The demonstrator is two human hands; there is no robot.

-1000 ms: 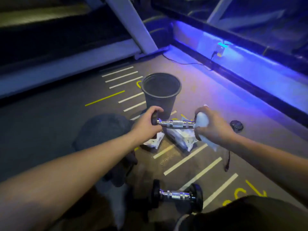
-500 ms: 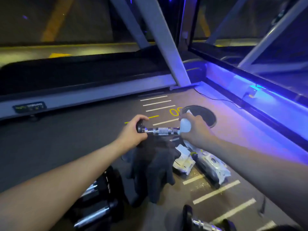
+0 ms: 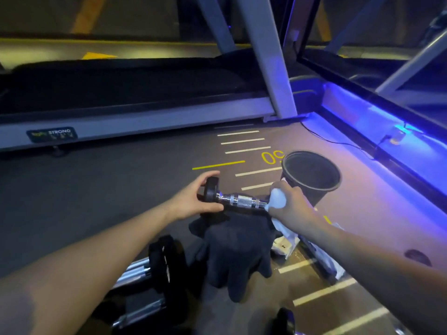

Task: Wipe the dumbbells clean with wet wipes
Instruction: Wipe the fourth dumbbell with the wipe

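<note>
A small dumbbell with a chrome handle and black end weights is held level above the floor. My left hand grips its left black end. My right hand presses a white wet wipe around the right end, which the wipe hides. A tail of the wipe hangs below my right wrist. Two more dumbbells lie on the floor at lower left. Another dumbbell end shows at the bottom edge.
A dark cloth lies on the floor under the held dumbbell. A wet wipe pack and a crumpled white wrapper lie to its right. A black bucket stands behind my right hand. A treadmill runs along the back; blue-lit ledge at right.
The view shifted, and the bucket now shows upright behind my right hand. Both hands keep the same grips; the dumbbell tilted slightly, its right end lower.
</note>
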